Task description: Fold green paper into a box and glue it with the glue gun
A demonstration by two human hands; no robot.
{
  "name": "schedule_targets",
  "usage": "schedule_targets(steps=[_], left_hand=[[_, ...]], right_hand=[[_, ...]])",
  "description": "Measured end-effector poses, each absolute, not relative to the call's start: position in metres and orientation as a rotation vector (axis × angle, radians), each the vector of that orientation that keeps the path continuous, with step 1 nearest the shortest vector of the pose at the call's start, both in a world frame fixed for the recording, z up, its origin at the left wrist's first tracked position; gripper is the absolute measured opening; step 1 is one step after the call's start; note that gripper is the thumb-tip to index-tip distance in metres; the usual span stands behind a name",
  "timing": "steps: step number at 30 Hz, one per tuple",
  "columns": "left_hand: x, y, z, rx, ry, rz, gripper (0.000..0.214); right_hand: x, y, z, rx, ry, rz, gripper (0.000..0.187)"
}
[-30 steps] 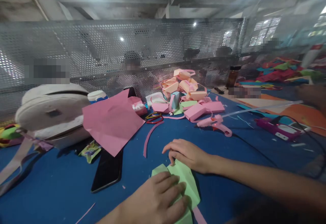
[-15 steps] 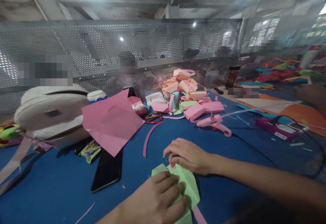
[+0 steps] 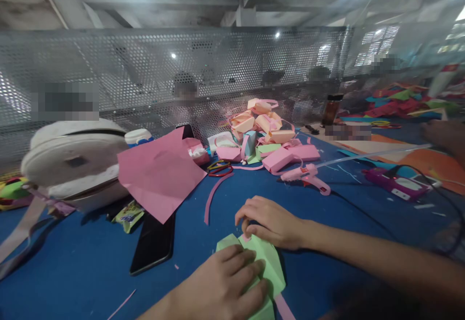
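A folded light green paper lies on the blue table close to me. My left hand lies flat on its near part, fingers together and pressing it down. My right hand rests at the paper's far edge with the fingers curled, fingertips pressing the fold. A pink paper strip pokes out from under the green paper.
A black phone lies left of my hands under a pink sheet. Behind are a pink glue gun with its cord, a pile of folded pink paper boxes, a white bag and a perforated metal screen. Another person's hand is at far right.
My right hand has shifted slightly along the far edge of the green paper, its fingers curling in more. My left hand has stayed put.
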State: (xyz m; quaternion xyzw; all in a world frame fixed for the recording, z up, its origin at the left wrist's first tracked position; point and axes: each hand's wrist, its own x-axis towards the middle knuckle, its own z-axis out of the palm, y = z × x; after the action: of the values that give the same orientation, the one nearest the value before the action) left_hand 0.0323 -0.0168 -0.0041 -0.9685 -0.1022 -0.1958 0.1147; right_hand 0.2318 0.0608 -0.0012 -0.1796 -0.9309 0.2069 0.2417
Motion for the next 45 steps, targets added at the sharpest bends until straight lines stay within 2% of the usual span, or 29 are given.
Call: schedule_targets(steps=[16, 24, 33, 45], left_hand=[[0.031, -0.0173, -0.0037, -2.856, -0.308, -0.539, 0.034], [0.0306, -0.0168, -0.0039, -2.854, -0.298, -0.548, 0.033], [0.0324, -0.017, -0.0031, -2.859, -0.291, -0.564, 0.038], [0.0312, -0.0169, -0.0053, -2.846, -0.293, -0.57, 0.034]], right_hand=[[0.2332, 0.0606, -0.0012, -0.488, -2.587, 0.5, 0.065], [0.2335, 0.0598, 0.0036, -0.475, -2.494, 0.52, 0.055], [0.2329, 0.0611, -0.0019, -0.557, -2.55, 0.5, 0.068], [0.2329, 0.0622, 0.0019, -0.559, -2.599, 0.47, 0.07]])
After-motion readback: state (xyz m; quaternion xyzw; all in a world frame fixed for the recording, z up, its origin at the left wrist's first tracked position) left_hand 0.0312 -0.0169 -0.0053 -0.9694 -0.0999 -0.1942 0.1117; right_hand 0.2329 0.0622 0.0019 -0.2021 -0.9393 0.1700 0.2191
